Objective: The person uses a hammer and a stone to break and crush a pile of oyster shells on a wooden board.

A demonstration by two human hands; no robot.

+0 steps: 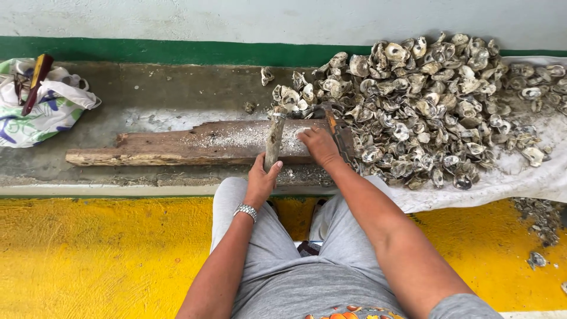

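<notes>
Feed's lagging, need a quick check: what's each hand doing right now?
Left hand: closed around the wooden hammer handle.
Right hand: fingers pressing an oyster shell on the wooden plank.

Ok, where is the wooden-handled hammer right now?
In the head view, the wooden-handled hammer stands centre frame, gripped by the left hand, its head over the weathered wooden plank beside the right hand.

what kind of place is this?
Probably an informal shellfish-shucking spot, likely outdoors. A big heap of grey oyster shells lies on a white cloth over a concrete ledge. The left hand grips a wooden-handled hammer over a worn wooden plank; the floor is painted yellow.
</notes>
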